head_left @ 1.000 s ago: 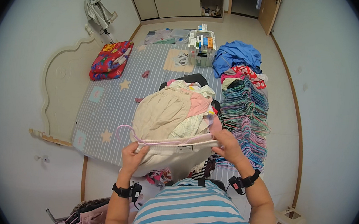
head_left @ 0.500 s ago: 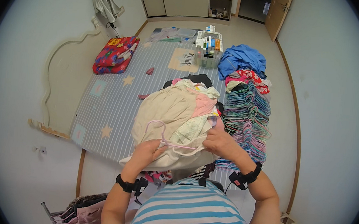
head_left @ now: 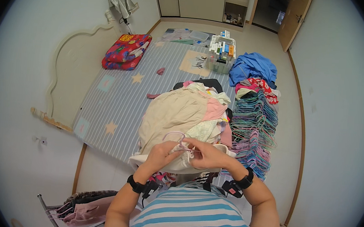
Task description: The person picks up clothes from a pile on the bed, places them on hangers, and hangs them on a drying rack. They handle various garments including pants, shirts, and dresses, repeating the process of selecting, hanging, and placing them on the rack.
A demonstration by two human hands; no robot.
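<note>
In front of my body, a pale pink clothes hanger points its hook toward the far side. My left hand is closed around the hanger near its neck. Close beside it, my right hand is closed on the gathered edge of a white garment, next to the hanger's arm; the fingertips are partly hidden. The garment's lower part hangs toward me below both hands. Just beyond them lies a large heap of clothes, with a beige piece on top and a pink piece at its right.
Many colourful hangers lie in a long row at the right, with blue cloth beyond. A clear box stands on the striped mattress, and a folded red blanket lies far left. A clothes rack stands lower left.
My right hand has moved left, close to my left hand, bringing the garment's edge in along the hanger. The view has shifted slightly.
</note>
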